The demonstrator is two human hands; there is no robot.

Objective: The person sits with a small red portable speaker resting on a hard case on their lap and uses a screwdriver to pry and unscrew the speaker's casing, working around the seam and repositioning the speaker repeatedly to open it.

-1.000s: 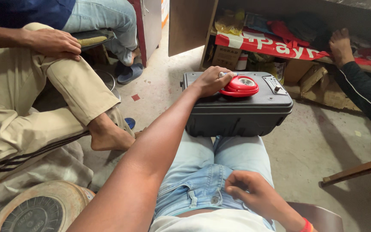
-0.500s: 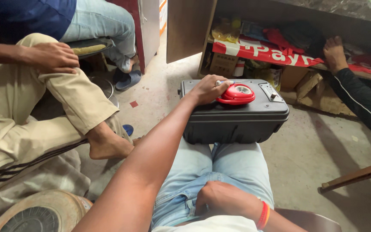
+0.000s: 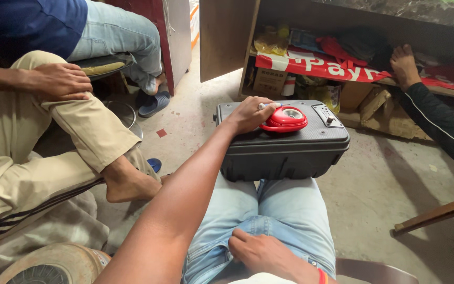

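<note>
A black plastic case rests across my knees, on my light blue jeans. A red round handle-like part with a grey centre sits on its lid. My left hand lies on the lid just left of that red part, fingers curled around a small white stick that touches it. My right hand, with a red band at the wrist, rests low on my lap against the jeans. Its fingertips are tucked out of sight.
To my left a person in beige trousers sits cross-legged, with a bare foot near my knee. Another person in jeans sits behind. A wooden shelf with boxes and red cloth stands ahead; someone's foot rests on it. A wooden chair arm is at right.
My right hand has shifted on my lap, from the right hip toward the middle of the jeans. My left hand has stayed on the case lid by the red part.
</note>
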